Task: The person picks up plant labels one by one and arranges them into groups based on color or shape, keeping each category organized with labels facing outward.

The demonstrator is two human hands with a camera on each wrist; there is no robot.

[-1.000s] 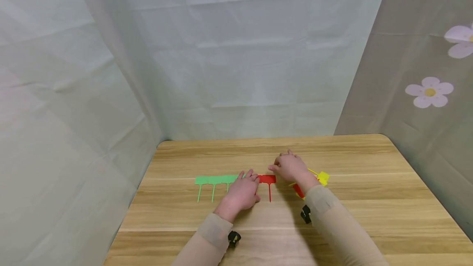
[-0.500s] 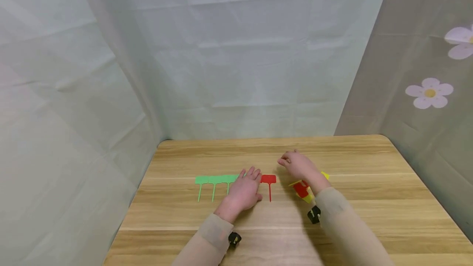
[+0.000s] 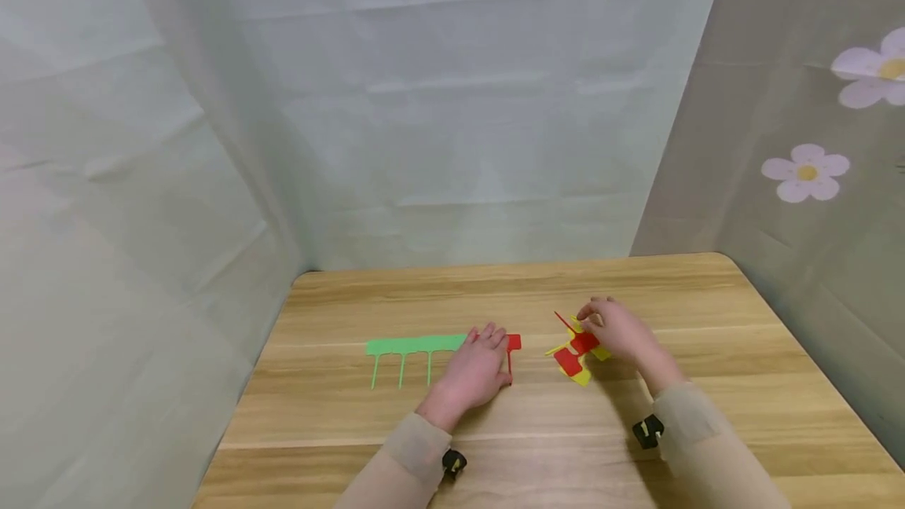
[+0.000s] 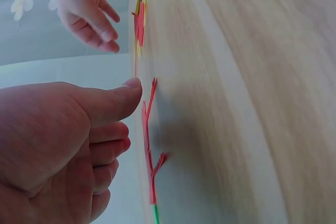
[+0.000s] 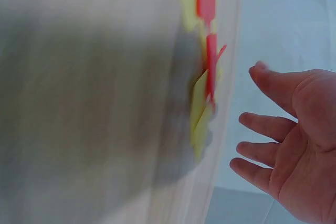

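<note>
Sleeves (image 3: 714,450) reach over the table (image 3: 304,422), a small black device (image 3: 454,463) by each wrist. The left hand (image 3: 470,375) lies over a flat row of tags (image 3: 417,345), green towards the left, red on the right, its fingers slightly apart; I can't tell whether they press down. The right hand (image 3: 625,336), fingers spread, hovers just beside a heap (image 3: 584,342) of red and yellow tags. Beyond hangs a pale curtain (image 3: 438,124).

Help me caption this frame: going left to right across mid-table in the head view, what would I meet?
Green tags, left hand, red tag, pile of red and yellow tags, right hand.
</note>
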